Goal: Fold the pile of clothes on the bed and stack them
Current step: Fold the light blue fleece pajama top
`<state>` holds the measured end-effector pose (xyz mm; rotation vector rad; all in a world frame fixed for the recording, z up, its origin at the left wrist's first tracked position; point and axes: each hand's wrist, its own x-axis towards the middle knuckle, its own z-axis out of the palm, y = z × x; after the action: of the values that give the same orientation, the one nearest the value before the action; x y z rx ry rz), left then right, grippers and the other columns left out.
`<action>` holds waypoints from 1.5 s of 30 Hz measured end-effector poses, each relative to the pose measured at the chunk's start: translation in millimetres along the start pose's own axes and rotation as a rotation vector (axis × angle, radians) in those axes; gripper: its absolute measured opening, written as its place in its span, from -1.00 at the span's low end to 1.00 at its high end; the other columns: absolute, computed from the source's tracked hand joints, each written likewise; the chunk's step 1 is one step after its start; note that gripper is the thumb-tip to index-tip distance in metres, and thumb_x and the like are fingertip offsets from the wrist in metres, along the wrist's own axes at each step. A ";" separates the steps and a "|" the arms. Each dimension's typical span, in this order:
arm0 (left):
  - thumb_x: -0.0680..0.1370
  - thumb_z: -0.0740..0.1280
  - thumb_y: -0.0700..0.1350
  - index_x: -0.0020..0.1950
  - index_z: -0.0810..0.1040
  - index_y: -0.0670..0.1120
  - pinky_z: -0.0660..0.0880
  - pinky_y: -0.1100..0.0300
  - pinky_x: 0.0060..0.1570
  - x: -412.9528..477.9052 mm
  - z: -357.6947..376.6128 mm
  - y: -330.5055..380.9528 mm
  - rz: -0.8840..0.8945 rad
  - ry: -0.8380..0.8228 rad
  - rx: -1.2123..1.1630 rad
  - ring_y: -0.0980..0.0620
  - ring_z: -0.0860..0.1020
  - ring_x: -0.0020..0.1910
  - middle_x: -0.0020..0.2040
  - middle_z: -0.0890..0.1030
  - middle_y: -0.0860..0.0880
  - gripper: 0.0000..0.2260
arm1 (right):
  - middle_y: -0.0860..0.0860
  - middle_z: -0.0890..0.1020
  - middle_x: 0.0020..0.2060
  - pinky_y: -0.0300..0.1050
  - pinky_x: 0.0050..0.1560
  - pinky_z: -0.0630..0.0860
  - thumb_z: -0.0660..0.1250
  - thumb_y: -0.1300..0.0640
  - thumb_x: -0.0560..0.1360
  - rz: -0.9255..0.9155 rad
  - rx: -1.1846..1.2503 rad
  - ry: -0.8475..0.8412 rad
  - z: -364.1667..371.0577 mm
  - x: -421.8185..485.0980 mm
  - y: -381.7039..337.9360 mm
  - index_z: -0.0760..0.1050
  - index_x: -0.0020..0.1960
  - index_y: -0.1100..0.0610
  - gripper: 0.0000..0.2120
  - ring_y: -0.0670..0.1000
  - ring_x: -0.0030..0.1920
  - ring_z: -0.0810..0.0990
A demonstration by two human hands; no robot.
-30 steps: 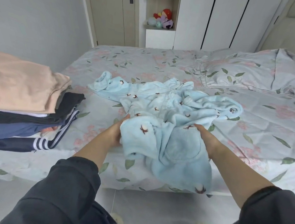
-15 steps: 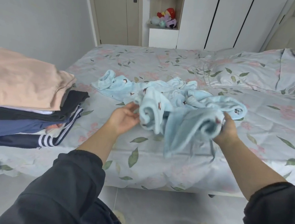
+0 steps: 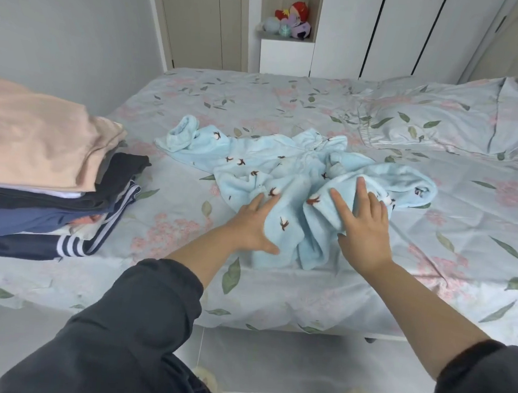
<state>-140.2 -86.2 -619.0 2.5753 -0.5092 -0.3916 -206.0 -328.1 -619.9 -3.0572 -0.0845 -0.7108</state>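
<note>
A light blue fleece garment (image 3: 284,170) with small brown and white motifs lies crumpled in the middle of the bed (image 3: 215,106), one sleeve stretched toward the left. My left hand (image 3: 251,223) rests on its near left part with fingers straight and the thumb on the cloth. My right hand (image 3: 364,223) lies flat on its near right part, fingers spread. A stack of folded clothes (image 3: 43,164) stands at the left edge of the bed, a peach piece on top, dark and striped ones below.
A floral pillow (image 3: 462,119) lies at the back right of the bed. Beyond the bed are a door, a shelf with plush toys (image 3: 291,20) and white wardrobe doors. Grey tiled floor and my slippers show below the bed's near edge.
Both hands gripped the garment's near end and lifted it bunched up; now it lies back on the bed and both hands are flat on it with fingers straight.
</note>
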 end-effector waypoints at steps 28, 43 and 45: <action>0.54 0.26 0.02 0.57 -0.08 0.03 -0.59 -0.30 0.17 16.2 -8.5 -8.0 0.288 0.350 1.122 -0.19 -0.18 0.53 0.55 0.08 -0.03 -0.29 | 0.06 0.54 0.19 -0.04 0.16 0.44 0.17 0.23 0.56 -0.085 -0.330 -0.568 18.5 36.4 -17.0 0.47 0.23 0.11 -0.73 0.11 0.21 0.51; 0.45 0.38 -0.05 -0.01 0.65 -0.08 -0.01 0.10 0.45 38.3 -51.7 4.9 0.256 0.405 0.308 -0.02 0.23 0.46 0.25 0.55 0.00 -0.82 | 0.14 0.51 0.18 0.02 0.27 0.32 0.38 0.03 0.42 -0.291 0.124 -0.228 21.7 53.2 -0.6 0.37 0.35 0.21 -0.44 0.19 0.21 0.48; 0.41 0.41 -0.18 -0.26 0.52 0.02 0.37 0.24 0.00 29.6 -55.1 7.9 0.182 0.250 0.002 -0.03 0.51 0.06 -0.15 0.57 0.11 -0.87 | 0.06 0.41 0.28 0.00 0.37 0.10 0.28 0.05 0.48 -0.270 -0.194 -0.356 34.1 42.5 6.9 0.29 0.39 0.11 -0.49 0.09 0.35 0.33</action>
<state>-96.3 -83.0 -573.9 2.5061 -0.6442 -0.0060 -152.5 -332.4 -631.7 -3.3617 -0.4615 -0.1732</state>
